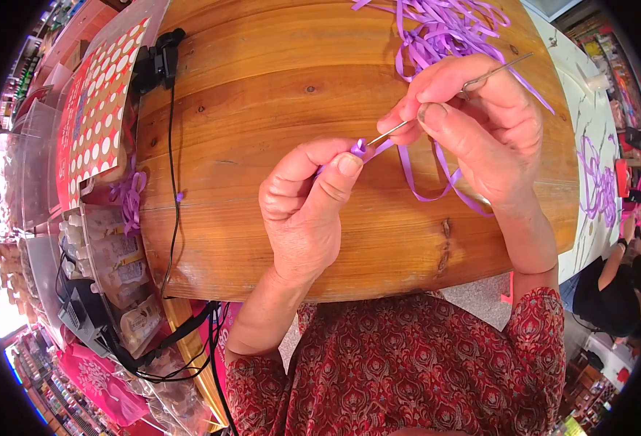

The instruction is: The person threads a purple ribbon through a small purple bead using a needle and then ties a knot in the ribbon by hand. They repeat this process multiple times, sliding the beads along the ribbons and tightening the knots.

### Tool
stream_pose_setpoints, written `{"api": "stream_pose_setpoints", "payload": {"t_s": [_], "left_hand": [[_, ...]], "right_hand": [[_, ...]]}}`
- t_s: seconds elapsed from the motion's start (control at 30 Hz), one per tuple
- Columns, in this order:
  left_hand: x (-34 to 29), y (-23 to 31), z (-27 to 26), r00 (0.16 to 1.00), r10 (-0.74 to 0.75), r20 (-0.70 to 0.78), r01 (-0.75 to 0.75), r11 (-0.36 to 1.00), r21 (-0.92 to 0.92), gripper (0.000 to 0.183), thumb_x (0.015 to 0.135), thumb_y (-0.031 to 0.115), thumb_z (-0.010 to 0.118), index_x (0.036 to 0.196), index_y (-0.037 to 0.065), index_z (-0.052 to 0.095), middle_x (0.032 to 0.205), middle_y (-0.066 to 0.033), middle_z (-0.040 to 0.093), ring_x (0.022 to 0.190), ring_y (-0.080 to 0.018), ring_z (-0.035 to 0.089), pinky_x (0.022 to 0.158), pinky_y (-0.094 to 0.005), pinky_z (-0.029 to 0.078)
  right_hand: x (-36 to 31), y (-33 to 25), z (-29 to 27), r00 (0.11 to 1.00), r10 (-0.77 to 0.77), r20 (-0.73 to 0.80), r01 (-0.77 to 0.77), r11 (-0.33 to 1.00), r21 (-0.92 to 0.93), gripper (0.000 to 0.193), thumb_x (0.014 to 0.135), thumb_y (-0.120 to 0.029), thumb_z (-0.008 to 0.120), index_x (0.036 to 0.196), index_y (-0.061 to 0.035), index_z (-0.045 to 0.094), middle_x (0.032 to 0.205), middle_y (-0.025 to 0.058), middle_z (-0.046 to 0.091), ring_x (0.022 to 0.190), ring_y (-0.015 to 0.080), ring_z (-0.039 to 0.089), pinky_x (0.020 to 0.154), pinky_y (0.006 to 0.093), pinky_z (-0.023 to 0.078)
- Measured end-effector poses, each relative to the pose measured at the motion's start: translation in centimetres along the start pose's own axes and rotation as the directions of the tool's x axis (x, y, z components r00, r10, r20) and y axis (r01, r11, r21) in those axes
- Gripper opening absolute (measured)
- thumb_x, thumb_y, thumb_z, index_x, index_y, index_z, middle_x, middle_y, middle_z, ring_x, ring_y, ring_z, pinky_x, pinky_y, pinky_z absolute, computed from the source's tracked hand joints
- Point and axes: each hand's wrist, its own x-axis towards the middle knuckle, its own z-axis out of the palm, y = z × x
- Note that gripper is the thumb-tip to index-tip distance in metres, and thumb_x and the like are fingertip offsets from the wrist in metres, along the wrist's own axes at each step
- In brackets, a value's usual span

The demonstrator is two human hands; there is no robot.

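My left hand (300, 200) pinches a small, tight roll of purple ribbon (360, 147) between thumb and forefinger, over the middle of the wooden table. Closed on a thin metal rod (389, 134), my right hand (498, 134) is just to the right and a little farther away. The rod's near tip points at the roll; I cannot tell whether it touches it. Its other end (513, 62), bent and slender, sticks out past my right fingers. From the roll, purple ribbon runs under my right hand and hangs in a loop (416, 195) on the table.
A heap of purple ribbon (448, 30) lies at the table's far right. More purple ribbon (598, 185) rests on a white marbled surface. On the left are a black cable (171, 145), a dotted red card (106, 109) and clear boxes (121, 254). Another person (611, 298) is at the right edge.
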Motion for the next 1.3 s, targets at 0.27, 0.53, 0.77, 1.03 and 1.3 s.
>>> {"api": "stream_pose_setpoints", "payload": {"t_s": [0.27, 0.53, 0.77, 1.03, 1.3], "left_hand": [[0.3, 0.0, -0.5, 0.99, -0.098, 0.105, 0.114, 0.98, -0.162, 0.01, 0.087, 0.005, 0.06, 0.096, 0.002, 0.064, 0.088, -0.0064, 0.067, 0.053, -0.0009, 0.037, 0.046, -0.0171, 0.027], [0.5, 0.4, -0.5, 0.967, -0.188, 0.173, 0.22, 0.957, -0.19, 0.015, 0.089, 0.013, 0.058, 0.097, 0.001, 0.062, 0.084, -0.0071, 0.065, 0.051, -0.005, 0.032, 0.047, -0.0209, 0.026], [0.3, 0.5, -0.3, 0.984, -0.139, 0.107, 0.151, 0.982, -0.11, 0.009, 0.087, 0.005, 0.06, 0.094, 0.003, 0.065, 0.086, -0.0031, 0.066, 0.055, -0.0003, 0.038, 0.046, -0.0172, 0.027], [0.0, 0.3, -0.2, 0.983, -0.168, 0.069, 0.181, 0.946, -0.269, 0.007, 0.088, 0.005, 0.059, 0.093, 0.005, 0.064, 0.086, -0.0038, 0.066, 0.057, -0.0022, 0.042, 0.047, -0.0177, 0.029], [-0.2, 0.4, -0.6, 0.983, -0.151, 0.103, 0.178, 0.914, -0.364, 0.007, 0.09, 0.01, 0.058, 0.094, 0.006, 0.062, 0.088, -0.0043, 0.065, 0.055, -0.0036, 0.04, 0.046, -0.0179, 0.029]], "right_hand": [[0.0, 0.6, -0.1, 0.995, -0.085, 0.048, 0.084, 0.996, 0.006, 0.012, 0.087, 0.006, 0.048, 0.098, 0.0018, 0.051, 0.09, 0.0155, 0.057, 0.083, 0.0257, 0.064, 0.068, 0.0312, 0.055], [0.0, 0.4, -0.2, 0.991, -0.11, 0.069, 0.111, 0.994, -0.011, 0.012, 0.087, 0.005, 0.048, 0.098, 0.0001, 0.05, 0.088, 0.0151, 0.056, 0.082, 0.0263, 0.064, 0.067, 0.0329, 0.056], [-0.3, -0.9, 0.1, 0.957, -0.215, 0.194, 0.267, 0.916, -0.298, 0.015, 0.085, 0.008, 0.05, 0.098, 0.0007, 0.05, 0.088, 0.0171, 0.055, 0.081, 0.0269, 0.064, 0.069, 0.0345, 0.056], [-1.1, -0.2, 0.4, 0.929, -0.277, 0.247, 0.352, 0.869, -0.349, 0.015, 0.085, 0.009, 0.051, 0.097, 0.0008, 0.049, 0.093, 0.0182, 0.054, 0.081, 0.0276, 0.063, 0.07, 0.0397, 0.057], [-0.9, 0.8, 1.3, 0.916, -0.328, 0.23, 0.386, 0.876, -0.29, 0.017, 0.084, 0.009, 0.051, 0.099, 0.0005, 0.049, 0.094, 0.0168, 0.054, 0.082, 0.0287, 0.064, 0.07, 0.0414, 0.057]]}}
